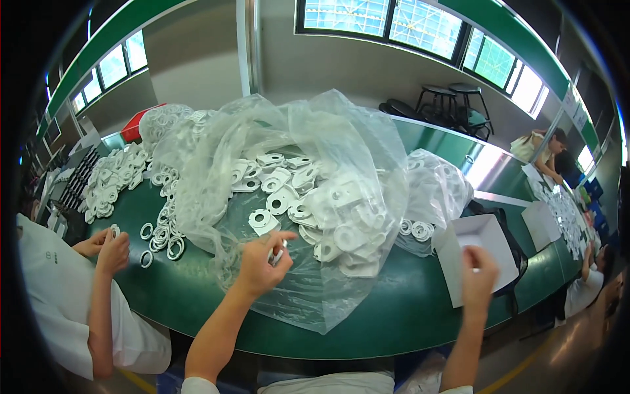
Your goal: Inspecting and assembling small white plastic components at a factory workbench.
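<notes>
My left hand (264, 266) is closed around a small white plastic part (278, 256), only partly visible between the fingers. It hovers over the near edge of a large clear plastic bag (295, 305), which lies open on the green table. Inside the bag is a heap of white plastic pieces (282, 199) with round holes. On the right, my right hand (480, 272) is over an open white cardboard box (453, 272), fingertips pinched together. Whatever those fingers may hold is too small or hidden to make out.
White rings (161, 238) and a pile of white parts (118, 177) lie to the left, where a co-worker's hands (108, 249) handle a small part. A second clear bag (436, 190) of rings stands behind the box. More people work along the green table (216, 322) at far right.
</notes>
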A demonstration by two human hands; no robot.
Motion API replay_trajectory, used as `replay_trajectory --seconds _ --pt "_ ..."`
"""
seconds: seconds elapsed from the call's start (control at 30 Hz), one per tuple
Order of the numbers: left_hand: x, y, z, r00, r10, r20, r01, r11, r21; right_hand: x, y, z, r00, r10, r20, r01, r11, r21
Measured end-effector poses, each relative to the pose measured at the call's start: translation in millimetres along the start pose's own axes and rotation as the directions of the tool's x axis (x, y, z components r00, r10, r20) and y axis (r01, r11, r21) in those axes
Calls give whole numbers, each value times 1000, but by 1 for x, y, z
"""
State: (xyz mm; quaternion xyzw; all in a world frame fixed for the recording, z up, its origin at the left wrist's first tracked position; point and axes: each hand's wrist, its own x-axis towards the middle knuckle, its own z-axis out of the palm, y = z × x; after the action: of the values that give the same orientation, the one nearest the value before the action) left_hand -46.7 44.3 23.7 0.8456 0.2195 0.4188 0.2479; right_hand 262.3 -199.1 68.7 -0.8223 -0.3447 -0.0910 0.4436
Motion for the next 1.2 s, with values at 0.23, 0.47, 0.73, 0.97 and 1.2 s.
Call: replay_trajectory --seconds 0.23,0.47,0.73,0.97,1.2 --pt "-7 -4 29 957 -37 287 99 974 -203 25 12 106 977 -158 140 203 885 -419" --pt "-8 -2 29 900 -316 301 430 756 -493 30 25 111 973 -187 138 228 882 -413" --pt "-13 2 38 866 -339 367 492 450 -745 -46 -86 110 864 -216 454 -113 796 594" --pt "-8 13 32 863 -296 410 500 378 -779 -57 -89 146 881 -214 422 -99 788 607" --pt "-19 10 41 855 -381 351 497 412 -764 -74 -92 164 845 -152 512 -379 505 775"
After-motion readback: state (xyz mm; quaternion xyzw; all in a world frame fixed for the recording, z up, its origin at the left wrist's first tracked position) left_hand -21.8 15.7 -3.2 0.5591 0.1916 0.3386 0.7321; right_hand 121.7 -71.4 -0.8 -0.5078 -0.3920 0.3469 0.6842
